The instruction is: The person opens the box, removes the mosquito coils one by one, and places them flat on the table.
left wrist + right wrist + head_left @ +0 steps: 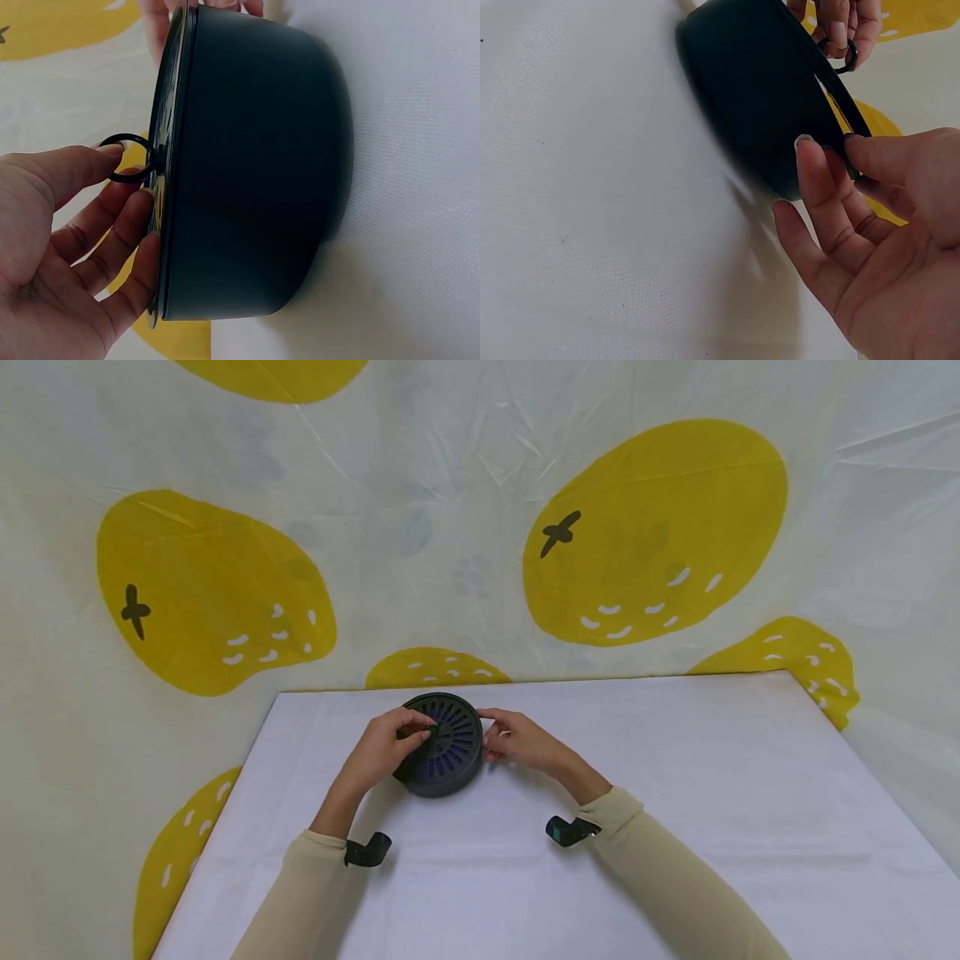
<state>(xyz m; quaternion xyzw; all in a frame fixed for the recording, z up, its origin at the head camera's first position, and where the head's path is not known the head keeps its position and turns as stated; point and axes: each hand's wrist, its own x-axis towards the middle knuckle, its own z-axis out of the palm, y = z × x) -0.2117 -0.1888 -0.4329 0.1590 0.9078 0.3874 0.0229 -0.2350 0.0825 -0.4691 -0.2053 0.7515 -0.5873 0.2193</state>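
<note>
Pinching with the left hand (386, 745) a small dark piece (433, 729) at the middle of a round lid (441, 748). On the right of this grip, touching with the right hand (521, 739) the edge of the dark container (446, 790). Standing below the grip on a white tabletop (675, 793), with slots (458, 735) spreading like rays. Wearing, nearer than the grip, beige sleeves (667, 860). Backed, beyond the grip, by pale cloth (427, 527) with yellow fruit prints (660, 535).

Head view bright, evenly lit; wrist views dimmer. Soft shadow on counter (592, 225) beside right fingers (821, 195). Dark container (255, 165) nearly detailless beyond left fingers (120, 240); lid (166, 105) glints beside them.
</note>
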